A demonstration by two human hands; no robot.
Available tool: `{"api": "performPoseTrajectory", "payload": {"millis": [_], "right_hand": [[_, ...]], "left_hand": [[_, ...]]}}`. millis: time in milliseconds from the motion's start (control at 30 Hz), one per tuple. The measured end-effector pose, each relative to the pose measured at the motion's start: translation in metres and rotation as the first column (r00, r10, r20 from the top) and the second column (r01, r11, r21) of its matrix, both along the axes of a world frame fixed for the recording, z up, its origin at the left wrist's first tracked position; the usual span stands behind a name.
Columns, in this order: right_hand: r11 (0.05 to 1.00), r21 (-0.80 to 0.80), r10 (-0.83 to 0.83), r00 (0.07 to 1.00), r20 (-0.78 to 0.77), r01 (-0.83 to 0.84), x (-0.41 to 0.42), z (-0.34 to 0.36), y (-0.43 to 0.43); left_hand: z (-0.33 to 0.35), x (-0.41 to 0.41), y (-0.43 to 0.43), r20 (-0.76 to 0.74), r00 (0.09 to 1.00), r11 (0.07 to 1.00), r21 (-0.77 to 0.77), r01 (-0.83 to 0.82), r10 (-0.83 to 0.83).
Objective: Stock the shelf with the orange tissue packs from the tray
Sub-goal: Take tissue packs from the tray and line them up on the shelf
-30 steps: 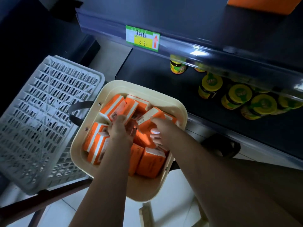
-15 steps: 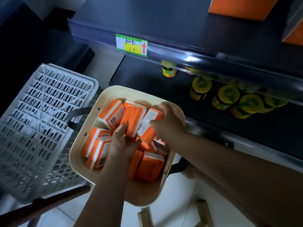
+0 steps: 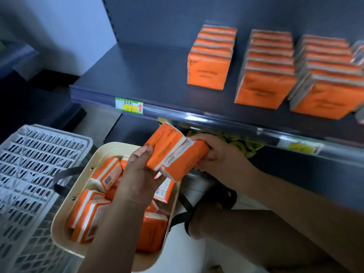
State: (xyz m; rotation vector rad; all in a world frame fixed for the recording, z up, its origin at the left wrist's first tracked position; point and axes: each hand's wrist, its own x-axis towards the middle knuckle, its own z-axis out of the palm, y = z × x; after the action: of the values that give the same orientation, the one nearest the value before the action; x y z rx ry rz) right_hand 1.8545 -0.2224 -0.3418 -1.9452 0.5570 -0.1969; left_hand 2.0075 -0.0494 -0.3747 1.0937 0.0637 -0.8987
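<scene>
Head view showed your left hand (image 3: 137, 174) and right hand (image 3: 220, 154) with fingers curled, each gripping one orange plastic-wrapped tissue pack (image 3: 167, 143), side by side above the far edge of the cream plastic tray (image 3: 59, 223), below the front edge of the dark metal shelf (image 3: 147, 75)

Packs held: 2. That is pack A (image 3: 163, 146) in the left grip (image 3: 137, 174) and pack B (image 3: 187, 160) in the right grip (image 3: 220, 156).

On the shelf (image 3: 147, 71): 3 full rows of orange packs. The first row (image 3: 208, 69) has about 5, the second row (image 3: 264, 75) about 6, and the third row (image 3: 323, 81) is too blurred to count. A sliver of a fourth row (image 3: 359, 50) shows at the right edge.

Cream tray (image 3: 65, 237): 1, with at least 7 tray packs (image 3: 84, 209) showing, some covered by the forearm.

White slatted crate (image 3: 29, 174): 1.

Price labels: 2, a green-edged label (image 3: 129, 106) and a yellow label (image 3: 299, 147).

Yellow-lidded jars (image 3: 238, 146): number cannot be told.
</scene>
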Motion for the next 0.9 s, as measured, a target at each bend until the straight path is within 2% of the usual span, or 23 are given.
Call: {"api": "performPoseTrajectory", "payload": {"millis": [67,200,333,467,533,700,900], "right_hand": [[0.999,-0.010,-0.036,0.998,0.049,0.037,-0.024,0.018,-0.008],[0.971,-0.227,-0.052,0.993,0.104,0.074,-0.064,0.049,-0.024],[0.962,-0.248,-0.072,0.982,0.174,0.114,-0.092,0.075,-0.034],[0.972,-0.104,-0.183,0.955,0.235,0.212,-0.103,0.096,-0.035],[0.978,-0.018,-0.196,0.951,0.240,0.206,-0.101,0.110,-0.035],[0.978,0.121,-0.197,0.938,0.285,0.168,-0.087,0.132,-0.037],[0.916,0.362,-0.295,0.903,0.312,0.174,-0.064,0.144,-0.053]], "left_hand": [[0.021,-0.014,-0.013,0.046,0.996,0.996,-0.026,0.083,-0.081],[0.054,-0.040,-0.030,0.122,0.977,0.981,-0.058,0.184,-0.176],[0.086,-0.060,-0.041,0.197,0.961,0.974,-0.074,0.214,-0.196],[0.109,-0.074,-0.051,0.284,0.951,0.969,-0.172,0.178,-0.124],[0.121,-0.079,-0.056,0.315,0.945,0.967,-0.201,0.159,-0.090],[0.144,-0.078,-0.067,0.355,0.934,0.979,-0.202,0.036,0.038],[0.177,-0.078,-0.091,0.426,0.891,0.980,-0.176,-0.090,0.159]]}}
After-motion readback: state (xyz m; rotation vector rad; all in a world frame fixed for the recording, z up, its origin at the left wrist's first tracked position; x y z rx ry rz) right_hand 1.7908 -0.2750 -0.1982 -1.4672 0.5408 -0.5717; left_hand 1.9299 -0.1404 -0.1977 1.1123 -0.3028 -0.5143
